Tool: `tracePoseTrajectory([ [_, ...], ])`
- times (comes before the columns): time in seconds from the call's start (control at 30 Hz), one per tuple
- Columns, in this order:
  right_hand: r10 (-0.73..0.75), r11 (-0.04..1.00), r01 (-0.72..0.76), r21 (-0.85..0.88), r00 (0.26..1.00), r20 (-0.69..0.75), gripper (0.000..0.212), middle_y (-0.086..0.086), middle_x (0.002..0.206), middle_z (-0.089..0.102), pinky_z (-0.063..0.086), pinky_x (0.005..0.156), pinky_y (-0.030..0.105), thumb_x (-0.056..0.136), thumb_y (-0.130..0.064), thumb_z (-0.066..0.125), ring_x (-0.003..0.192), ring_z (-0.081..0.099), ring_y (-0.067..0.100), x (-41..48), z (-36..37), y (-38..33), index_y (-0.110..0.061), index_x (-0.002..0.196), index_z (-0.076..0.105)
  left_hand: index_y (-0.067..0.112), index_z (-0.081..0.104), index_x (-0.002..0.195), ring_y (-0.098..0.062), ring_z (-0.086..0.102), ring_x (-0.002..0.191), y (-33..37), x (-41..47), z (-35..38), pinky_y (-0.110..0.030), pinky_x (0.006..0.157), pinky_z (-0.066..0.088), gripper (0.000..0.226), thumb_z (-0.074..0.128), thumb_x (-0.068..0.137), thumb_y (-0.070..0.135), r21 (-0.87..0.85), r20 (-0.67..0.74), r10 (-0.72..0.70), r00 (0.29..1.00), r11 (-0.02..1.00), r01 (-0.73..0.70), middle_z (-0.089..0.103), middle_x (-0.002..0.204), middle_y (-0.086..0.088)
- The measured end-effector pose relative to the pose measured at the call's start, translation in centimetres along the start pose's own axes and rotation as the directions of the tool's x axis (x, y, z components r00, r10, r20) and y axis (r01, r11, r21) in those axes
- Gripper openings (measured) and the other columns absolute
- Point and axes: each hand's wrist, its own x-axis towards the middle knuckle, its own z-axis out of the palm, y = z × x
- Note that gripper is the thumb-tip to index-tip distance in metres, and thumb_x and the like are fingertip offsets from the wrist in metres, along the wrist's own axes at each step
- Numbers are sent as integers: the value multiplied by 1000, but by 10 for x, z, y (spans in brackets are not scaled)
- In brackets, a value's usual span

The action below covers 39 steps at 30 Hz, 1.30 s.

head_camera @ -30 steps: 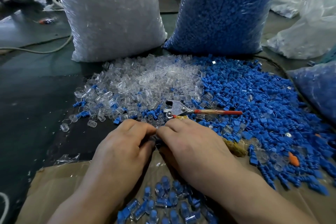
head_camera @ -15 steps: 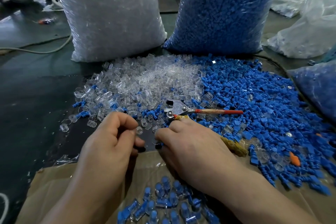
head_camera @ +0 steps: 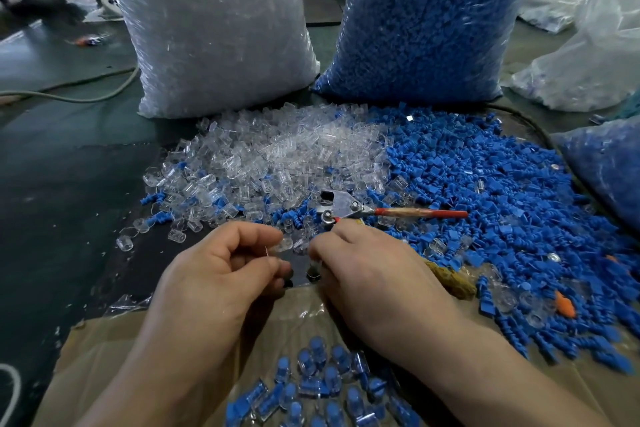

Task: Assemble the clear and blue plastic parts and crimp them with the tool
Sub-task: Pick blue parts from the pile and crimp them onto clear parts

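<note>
While the left hand is pinching a clear plastic cap for mating, the curled right hand — just beside the red-handled metal crimper — is hiding whatever it holds.

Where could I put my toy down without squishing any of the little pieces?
The biggest bare patch is the dark table top, left of the clear pile and nearer than the clear bag. The cardboard is bare at its near-left corner too. It's crowded on the right: the blue pile, the tool, and the finished pieces on the cardboard.
</note>
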Motion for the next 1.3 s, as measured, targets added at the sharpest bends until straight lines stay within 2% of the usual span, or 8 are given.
tracePoseTrajectory([
  [0.2, 266, 881, -171, 440, 950, -162, 14, -21, 94, 55, 48, 74, 17, 95, -39, 47, 91, 54, -2, -5, -11, 4, -42, 106, 55, 31, 75, 87, -20, 75, 66, 7, -3, 2, -23, 55, 58, 12, 71, 81, 21, -81, -37, 15, 999, 997, -18, 76, 76, -6],
  [0.33, 334, 549, -288, 784, 936, 110, 16, -7, 79, 66, 60, 57, 30, 99, -26, 53, 66, 67, 10, -10, -19, 0, -39, 97, 62, 34, 70, 82, -14, 72, 63, 9, -9, 5, -21, 51, 54, 14, 66, 91, 23, 48, -27, 49, 998, 998, -48, 74, 74, 0],
  [0.43, 291, 484, -304, 821, 940, 177, 18, 1, 77, 67, 61, 58, 39, 101, -27, 50, 66, 69, 17, -12, -21, -4, -39, 95, 62, 32, 70, 84, -21, 72, 59, 11, -13, 8, -27, 53, 56, 11, 66, 91, 25, -7, 10, 29, 1000, 1000, -29, 73, 70, -6],
  [0.5, 263, 517, -281, 809, 951, 163, 17, -2, 79, 67, 61, 61, 36, 101, -29, 50, 68, 69, 16, -13, -18, -3, -41, 97, 61, 33, 70, 88, -24, 70, 57, 11, -15, 11, -29, 53, 55, 11, 66, 92, 24, -29, 21, 28, 999, 999, -28, 73, 68, -9],
  [0.63, 185, 832, -134, 538, 982, -42, 14, -30, 86, 62, 42, 67, 7, 95, -36, 59, 78, 60, -7, -14, -13, -2, -45, 106, 56, 41, 73, 97, -24, 67, 54, 11, -17, 15, -32, 52, 54, 27, 62, 95, 16, -58, 90, 8, 996, 998, -3, 71, 66, -10],
  [0.9, 61, 918, -23, 395, 995, -84, 19, -20, 95, 61, 50, 79, 26, 90, -48, 49, 95, 58, 2, -11, -11, -3, -39, 104, 57, 31, 74, 83, -19, 62, 47, 15, -18, 18, -26, 46, 50, 22, 66, 92, 12, -95, 91, -25, 996, 995, 34, 70, 62, -12],
  [1.1, 48, 943, -9, 332, 993, -110, 20, -23, 97, 60, 49, 75, 20, 91, -47, 42, 94, 57, -2, -12, -11, -5, -40, 106, 54, 38, 74, 86, -12, 69, 55, 12, -20, 20, -19, 50, 52, 21, 72, 87, 17, -12, 88, 85, 993, 996, -84, 72, 67, -3],
  [1.3, 61, 950, -27, 311, 993, -101, 23, -20, 92, 60, 48, 72, 21, 91, -49, 44, 88, 58, 1, -13, -15, -4, -37, 101, 60, 32, 73, 83, -24, 69, 53, 17, -20, 19, -30, 51, 54, 27, 72, 58, 41, -162, 90, 46, 995, 986, -30, 71, 65, -13],
])
